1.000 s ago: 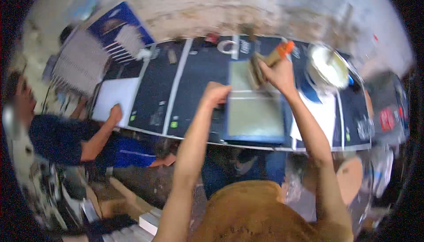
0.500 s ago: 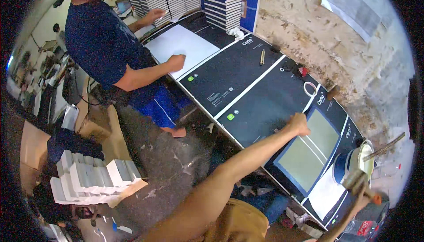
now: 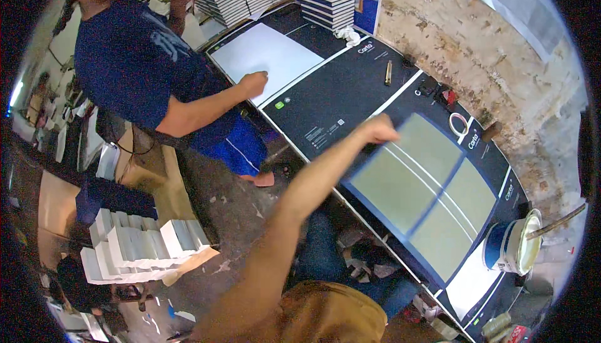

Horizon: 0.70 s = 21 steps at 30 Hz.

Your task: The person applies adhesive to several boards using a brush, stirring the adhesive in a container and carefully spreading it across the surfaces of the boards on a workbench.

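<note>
My left hand (image 3: 379,130) reaches out over the table, its fingers closed on the upper left corner of a blue-edged, grey-green book cover panel (image 3: 400,183). The panel is tilted and smeared by motion. It overlaps a second such cover (image 3: 460,218) lying beneath and to its right; white lines run across both. A wide brush (image 3: 499,324) shows at the lower right rim. My right hand is out of sight, so whether it holds the brush does not show.
A glue bucket (image 3: 532,243) with a stick stands at right beside white paper (image 3: 469,286). Tape roll (image 3: 459,124) and cutter (image 3: 389,73) lie farther back. A co-worker (image 3: 134,67) handles a white sheet (image 3: 269,51) at left. Books (image 3: 327,1) are stacked behind.
My left hand has moved left and away, pulling the upper cover panel off to the left, so another shows beneath. My right hand and brush dropped toward the lower rim; the hand left view.
</note>
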Tool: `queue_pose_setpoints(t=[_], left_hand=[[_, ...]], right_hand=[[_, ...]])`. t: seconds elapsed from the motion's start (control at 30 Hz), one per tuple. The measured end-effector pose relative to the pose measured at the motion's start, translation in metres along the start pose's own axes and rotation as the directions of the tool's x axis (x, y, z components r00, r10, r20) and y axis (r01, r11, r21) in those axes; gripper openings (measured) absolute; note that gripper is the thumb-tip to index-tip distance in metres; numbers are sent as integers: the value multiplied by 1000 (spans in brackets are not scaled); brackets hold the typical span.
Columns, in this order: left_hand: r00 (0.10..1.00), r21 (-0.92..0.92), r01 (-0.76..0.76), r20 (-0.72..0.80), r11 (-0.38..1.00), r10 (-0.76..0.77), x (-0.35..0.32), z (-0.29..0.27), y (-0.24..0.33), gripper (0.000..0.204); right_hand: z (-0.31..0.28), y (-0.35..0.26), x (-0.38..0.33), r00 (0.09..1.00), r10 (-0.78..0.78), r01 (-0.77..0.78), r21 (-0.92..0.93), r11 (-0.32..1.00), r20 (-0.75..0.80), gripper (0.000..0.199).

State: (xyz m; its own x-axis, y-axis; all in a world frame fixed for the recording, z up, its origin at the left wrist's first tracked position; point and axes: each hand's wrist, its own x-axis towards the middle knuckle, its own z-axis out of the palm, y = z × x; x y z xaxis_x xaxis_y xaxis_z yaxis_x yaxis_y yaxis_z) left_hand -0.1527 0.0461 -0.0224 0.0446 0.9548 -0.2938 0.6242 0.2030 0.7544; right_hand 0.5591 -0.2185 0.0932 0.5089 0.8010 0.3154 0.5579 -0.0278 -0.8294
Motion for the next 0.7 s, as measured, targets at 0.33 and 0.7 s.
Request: queue_pose_setpoints(t=[0.33,0.7], left_hand=[[721,153,544,-588,825,-367,-38,-158,-126,59],[683,212,-75,-701,974,205,-150,-106,-118,48]], right_hand=[[11,-22,-2,1000,12,-12,4,1000,-12,42],[-60,-70,31,981,-81,97,78,992,-178,39]])
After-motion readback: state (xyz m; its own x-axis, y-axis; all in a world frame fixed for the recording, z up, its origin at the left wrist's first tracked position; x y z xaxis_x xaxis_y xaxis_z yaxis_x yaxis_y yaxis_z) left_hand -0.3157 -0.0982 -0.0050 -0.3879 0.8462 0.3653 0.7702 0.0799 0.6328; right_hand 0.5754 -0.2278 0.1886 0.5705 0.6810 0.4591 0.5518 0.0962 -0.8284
